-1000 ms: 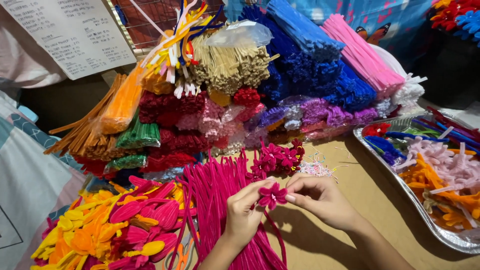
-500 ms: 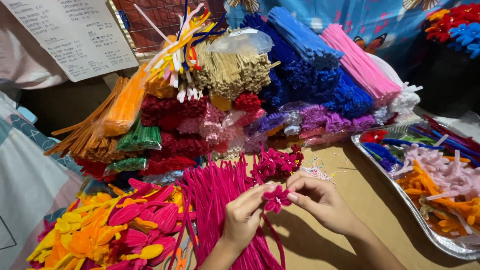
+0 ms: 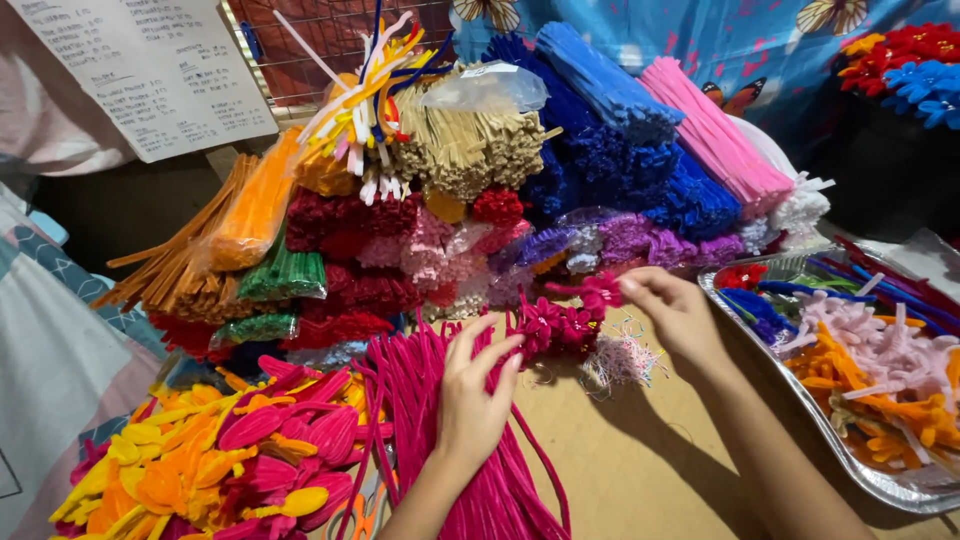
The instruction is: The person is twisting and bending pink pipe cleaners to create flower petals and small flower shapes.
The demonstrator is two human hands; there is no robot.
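At the counter's middle, the right hand point(image 3: 672, 310) pinches a pink pipe-cleaner flower point(image 3: 598, 292) over the flower pile point(image 3: 556, 328); the left hand point(image 3: 472, 395), fingers spread, presses pink stems point(image 3: 460, 440) whose long axis runs toward the near edge.

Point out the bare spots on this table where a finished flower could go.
Bare tabletop lies between the magenta stems and the foil tray, under the right hand. Everything behind, the stacked bundles, is crowded, as is the left hand side.
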